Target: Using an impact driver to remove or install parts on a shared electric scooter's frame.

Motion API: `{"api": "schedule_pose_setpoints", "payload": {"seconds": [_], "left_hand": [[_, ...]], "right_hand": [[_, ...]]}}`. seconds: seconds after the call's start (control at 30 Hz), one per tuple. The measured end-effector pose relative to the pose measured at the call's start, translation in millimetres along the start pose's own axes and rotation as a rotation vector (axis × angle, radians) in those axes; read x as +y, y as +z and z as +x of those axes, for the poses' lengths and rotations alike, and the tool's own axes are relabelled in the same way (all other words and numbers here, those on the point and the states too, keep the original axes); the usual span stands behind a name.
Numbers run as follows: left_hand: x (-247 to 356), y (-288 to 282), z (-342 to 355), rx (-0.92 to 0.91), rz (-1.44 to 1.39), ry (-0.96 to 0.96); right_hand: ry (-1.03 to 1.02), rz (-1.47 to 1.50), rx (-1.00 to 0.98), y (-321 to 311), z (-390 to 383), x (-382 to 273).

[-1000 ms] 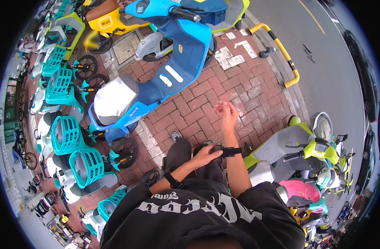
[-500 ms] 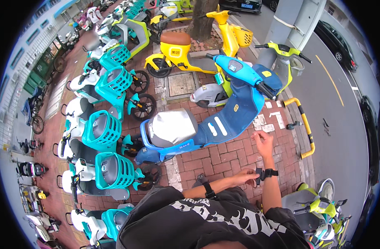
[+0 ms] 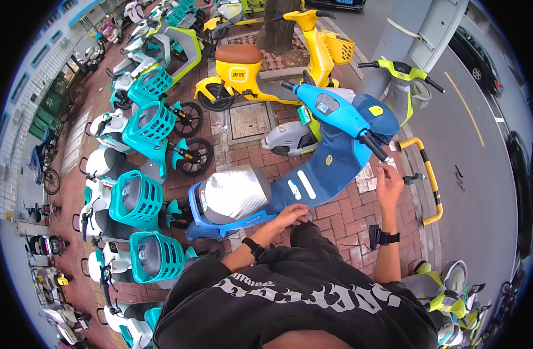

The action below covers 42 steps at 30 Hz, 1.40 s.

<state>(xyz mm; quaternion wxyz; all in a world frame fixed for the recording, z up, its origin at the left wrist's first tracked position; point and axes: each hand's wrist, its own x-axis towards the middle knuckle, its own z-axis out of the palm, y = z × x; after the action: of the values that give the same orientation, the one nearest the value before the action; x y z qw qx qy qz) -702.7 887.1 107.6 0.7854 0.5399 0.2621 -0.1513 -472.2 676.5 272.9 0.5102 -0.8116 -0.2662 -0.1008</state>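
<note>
A blue electric scooter (image 3: 234, 216) stands across in front of me, a silver cover (image 3: 237, 189) over its seat. My left hand (image 3: 294, 215) is beside the seat's front end and the footboard (image 3: 313, 183), its fingers loosely bent and apart with nothing seen in them. Just below the black handlebar grip (image 3: 374, 145) is my right hand (image 3: 389, 185), raised with half-curled fingers; it appears empty and apart from the grip. A small black device (image 3: 373, 237) is strapped to my right wrist, and a black band (image 3: 254, 249) circles the left.
Teal-basketed shared bikes (image 3: 135, 198) line the left side. A yellow scooter (image 3: 243, 72) stands beyond, near a tree trunk (image 3: 276, 29). To the right are a yellow-and-black barrier (image 3: 432, 180), a pole (image 3: 403, 35) and the road. Green-and-grey scooters (image 3: 447, 299) stand at lower right.
My left hand has left the device on my right wrist and moved left to the scooter's seat front. My right hand has moved slightly right and up, toward the handlebar grip.
</note>
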Motion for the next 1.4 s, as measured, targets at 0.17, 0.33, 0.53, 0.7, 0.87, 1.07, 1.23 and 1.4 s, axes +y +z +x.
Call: {"api": "schedule_pose_setpoints", "payload": {"seconds": [0.17, 0.33, 0.53, 0.7, 0.87, 1.07, 1.23, 1.4], "left_hand": [[29.1, -55.9, 33.1, 0.269, -0.184, 0.039], [113.3, -72.0, 82.7, 0.446, -0.167, 0.198], [279.7, -60.0, 134.6, 0.426, -0.117, 0.472], [387.9, -47.5, 196.9, 0.33, -0.085, 0.65], [416.3, -107.5, 283.9, 0.14, 0.218, 0.681], [430.1, -249.7, 369.1, 0.085, 1.32, 0.709], [453.8, -300.1, 444.3, -0.294, 1.432, 0.887], [447.4, -297.0, 496.5, -0.695, 1.407, 0.639]], "right_hand": [[-0.254, -0.503, 0.122, 26.6, 83.9, 57.5], [0.133, -0.809, -0.253, 62.9, 107.7, 71.4], [0.118, -0.912, -0.486, 55.8, 123.7, 99.4], [0.232, -0.978, -0.504, 70.1, 142.4, 91.2], [0.482, -1.061, -0.498, 93.2, 167.1, 78.4], [0.672, -1.164, -0.354, 116.5, 176.0, 79.9], [0.891, -1.302, -0.293, 146.7, 188.9, 72.9], [0.916, -1.255, 0.152, 260.9, 183.5, 11.8]]}}
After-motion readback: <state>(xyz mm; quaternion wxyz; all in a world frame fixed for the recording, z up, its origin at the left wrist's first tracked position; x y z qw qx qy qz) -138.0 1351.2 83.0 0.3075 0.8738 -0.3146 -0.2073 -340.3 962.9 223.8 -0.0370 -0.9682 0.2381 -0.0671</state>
